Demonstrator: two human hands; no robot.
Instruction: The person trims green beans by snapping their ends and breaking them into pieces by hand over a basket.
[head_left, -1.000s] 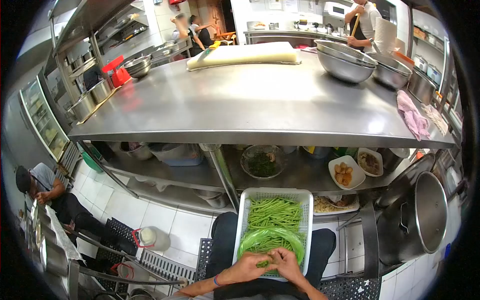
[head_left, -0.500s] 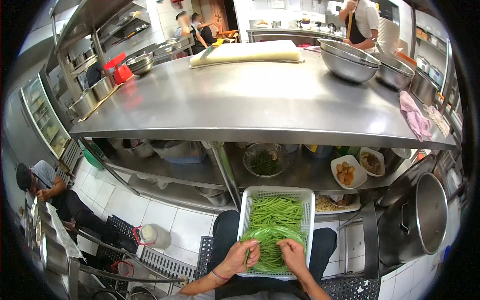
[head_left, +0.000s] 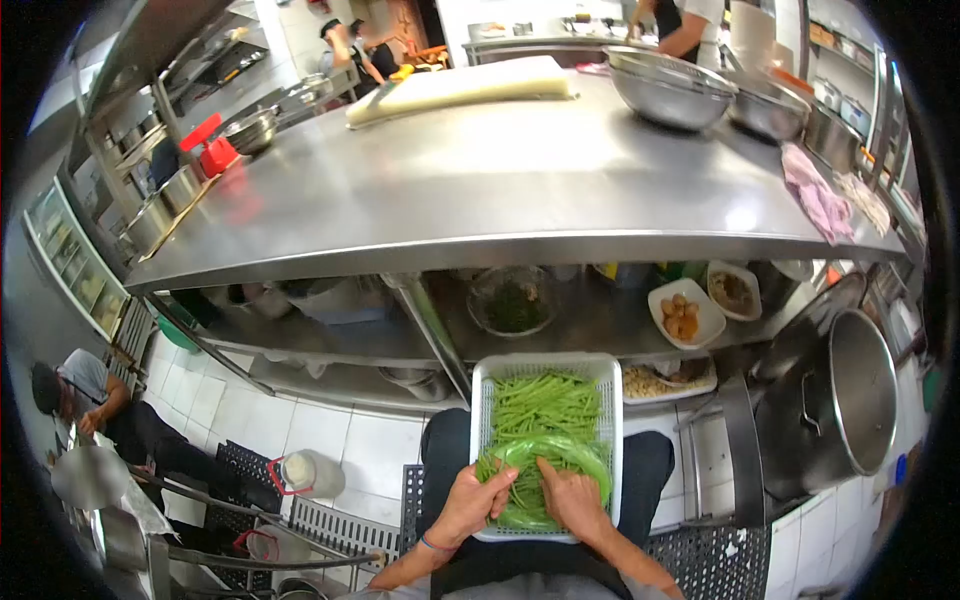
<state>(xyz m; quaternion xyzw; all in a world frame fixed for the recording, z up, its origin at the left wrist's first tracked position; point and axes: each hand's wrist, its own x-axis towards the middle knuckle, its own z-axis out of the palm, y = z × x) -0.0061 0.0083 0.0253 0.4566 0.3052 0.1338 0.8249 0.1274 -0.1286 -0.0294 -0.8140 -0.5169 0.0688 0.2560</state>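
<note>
A white perforated plastic basket (head_left: pixel 614 420) rests between my knees with many long green beans (head_left: pixel 545 405) in it. On its near half lies an open, thin green plastic bag (head_left: pixel 600 468), also holding green beans. My left hand (head_left: pixel 482 498) is closed at the bag's left side, thumb pressed to the fingers, with green beans sticking out of it. My right hand (head_left: pixel 577 502) is over the bag's opening, fingers curled and pointing down among the beans. Its fingertips are partly hidden, so what they pinch is unclear.
Ahead stands a steel table (head_left: pixel 480 190) with a long pale board (head_left: pixel 460 90), steel bowls (head_left: pixel 670 90) and a red scale (head_left: pixel 210 145). Its lower shelf bears a dish of eggs (head_left: pixel 685 315). A big steel pot (head_left: pixel 850 410) is at right. A person (head_left: pixel 95 390) sits at left.
My right hand has turned and moved left and down into the bag's opening. My left hand stays closed at the bag's left side. The view has shifted slightly.
</note>
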